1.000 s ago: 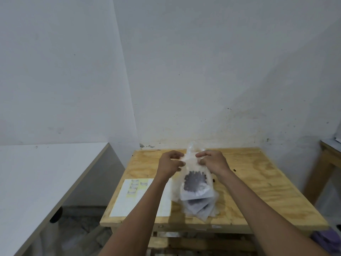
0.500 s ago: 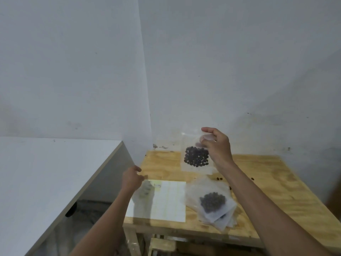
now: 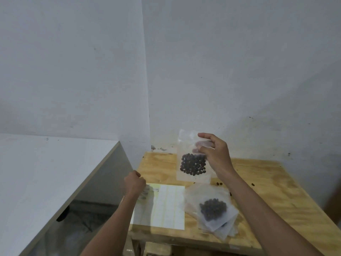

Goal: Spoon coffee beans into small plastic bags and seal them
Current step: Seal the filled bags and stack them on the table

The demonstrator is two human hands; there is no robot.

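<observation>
My right hand pinches the top of a small clear plastic bag and holds it upright above the wooden table. Dark coffee beans fill the bag's lower half. Below it a pile of several filled bags lies flat on the table. My left hand hovers with curled fingers over the top-left corner of a white label sheet. Its fingertips are hidden, so I cannot tell whether they hold anything.
A few loose beans lie scattered on the wood behind the pile. A white table stands to the left, with a gap down to the floor between the two. White walls meet in a corner just behind the wooden table.
The hands have separated. My right hand lifted the filled bag up off the pile, and my left hand moved left and down to the label sheet's corner.
</observation>
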